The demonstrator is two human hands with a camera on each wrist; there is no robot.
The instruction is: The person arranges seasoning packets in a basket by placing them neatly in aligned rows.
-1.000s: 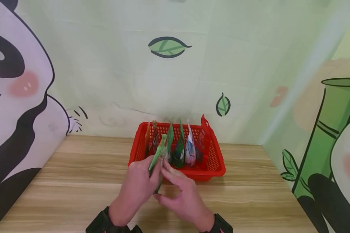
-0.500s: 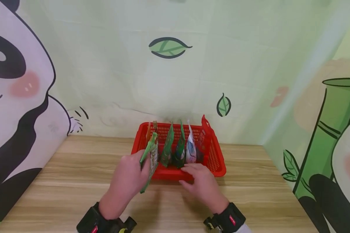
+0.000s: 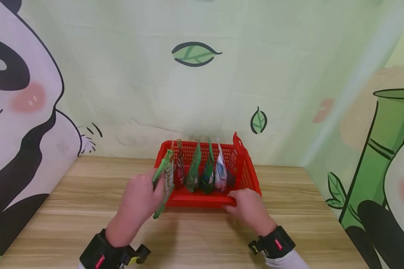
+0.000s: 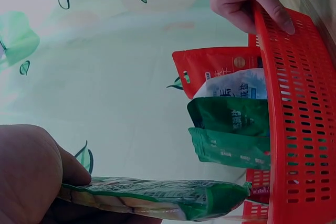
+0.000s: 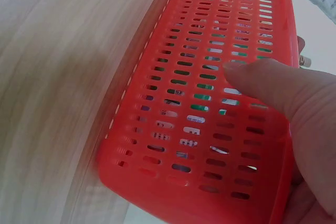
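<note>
My left hand [image 3: 139,196] pinches a green plastic packet [image 3: 168,177] upright above the front-left part of a red perforated basket [image 3: 195,202]. In the left wrist view, the packet [image 4: 157,192] has a clear window with pale contents. My right hand [image 3: 250,208] grips the basket's front rim near its right corner. The right wrist view shows that thumb [image 5: 268,81] on the outer wall [image 5: 157,129], the fingers mostly hidden behind the rim. Standing in the basket are a green pouch [image 3: 193,170], a darker green pouch [image 3: 208,173], a white pouch [image 3: 220,173] and a red pouch [image 3: 235,160].
A slim dark red item [image 3: 179,168] stands at the basket's left, partly behind the held packet. The basket rests on a wood-grain table [image 3: 94,209], close to a printed cloth backdrop [image 3: 128,93] along the table's back edge.
Both hands were together on the green packet. My left hand has carried it leftward, while my right hand has let go, moved right and taken hold of the basket rim.
</note>
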